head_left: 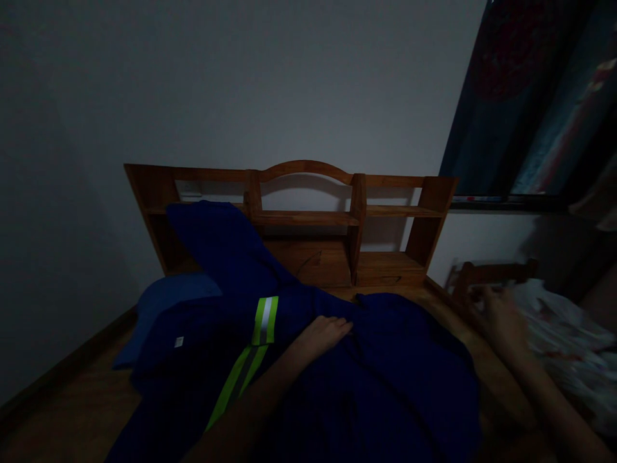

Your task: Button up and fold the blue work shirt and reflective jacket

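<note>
A dark blue work jacket (pixel 400 360) with a yellow-green and silver reflective band (pixel 265 320) is spread over the wooden surface. One sleeve (pixel 212 235) reaches up to the left, against the headboard. My left hand (pixel 325 334) lies on the middle of the jacket, its fingers stretched out together over the cloth. Away from the jacket, at the right, my right hand (pixel 499 315) is in the air and smeared by motion. Its fingers cannot be made out. A small white label (pixel 178 342) shows on the left part of the jacket.
Behind the jacket stands a wooden headboard with shelves (pixel 308 218). A blue pillow-like item (pixel 178 286) lies partly under the jacket. To the right are a wooden chair back (pixel 499 271) and white plastic bags (pixel 563 321). A dark window (pixel 520 103) is at upper right.
</note>
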`<state>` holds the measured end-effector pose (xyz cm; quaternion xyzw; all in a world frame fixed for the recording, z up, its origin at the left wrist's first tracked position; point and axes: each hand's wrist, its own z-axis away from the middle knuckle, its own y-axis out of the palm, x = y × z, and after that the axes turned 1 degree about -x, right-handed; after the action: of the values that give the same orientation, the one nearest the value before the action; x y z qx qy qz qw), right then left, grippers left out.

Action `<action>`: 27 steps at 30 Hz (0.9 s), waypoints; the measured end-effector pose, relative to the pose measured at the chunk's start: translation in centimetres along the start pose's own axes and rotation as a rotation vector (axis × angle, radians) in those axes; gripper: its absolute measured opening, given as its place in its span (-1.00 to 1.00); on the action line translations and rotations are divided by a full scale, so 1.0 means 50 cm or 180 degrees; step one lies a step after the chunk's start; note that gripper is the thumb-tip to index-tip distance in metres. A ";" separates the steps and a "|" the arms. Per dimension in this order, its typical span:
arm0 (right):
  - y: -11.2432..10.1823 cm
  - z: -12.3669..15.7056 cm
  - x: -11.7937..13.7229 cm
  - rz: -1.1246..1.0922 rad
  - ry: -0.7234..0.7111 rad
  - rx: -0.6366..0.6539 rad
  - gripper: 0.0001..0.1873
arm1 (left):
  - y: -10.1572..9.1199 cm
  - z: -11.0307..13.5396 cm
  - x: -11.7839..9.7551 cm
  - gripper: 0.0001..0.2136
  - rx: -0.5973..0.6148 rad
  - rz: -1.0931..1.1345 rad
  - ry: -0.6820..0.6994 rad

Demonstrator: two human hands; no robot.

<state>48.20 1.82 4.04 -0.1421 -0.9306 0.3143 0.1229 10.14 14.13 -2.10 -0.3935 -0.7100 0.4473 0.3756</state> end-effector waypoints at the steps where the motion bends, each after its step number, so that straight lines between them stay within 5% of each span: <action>1: -0.011 -0.011 0.008 0.0014 -0.0008 0.0013 -0.72 | 0.001 -0.002 0.002 -0.70 -0.0026 0.0050 -0.0027; 3: -0.041 -0.030 0.062 -0.0047 -0.0185 0.0083 -0.72 | -0.001 -0.006 0.005 -0.70 -0.0073 0.0098 -0.0088; 7: -0.078 -0.029 0.249 -0.1003 -0.0647 0.0320 -0.74 | -0.012 -0.009 0.013 -0.70 -0.0114 0.0070 -0.0480; 12: -0.010 0.061 0.417 -0.1749 -0.1254 0.0727 -0.77 | -0.024 0.003 0.026 -0.76 -0.0396 0.0383 -0.0972; 18: 0.092 0.131 0.420 -0.2421 -0.1384 0.1366 -0.72 | -0.028 0.011 0.029 -0.79 -0.0875 0.0664 -0.0796; 27: 0.079 0.120 0.407 -0.2731 -0.1418 0.1669 -0.81 | -0.026 0.005 0.019 -0.78 -0.1003 0.0616 -0.0741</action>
<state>28.09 8.47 -0.21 0.3554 -0.7990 0.4798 0.0712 9.25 14.50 -0.79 -0.4593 -0.7686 0.4071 0.1803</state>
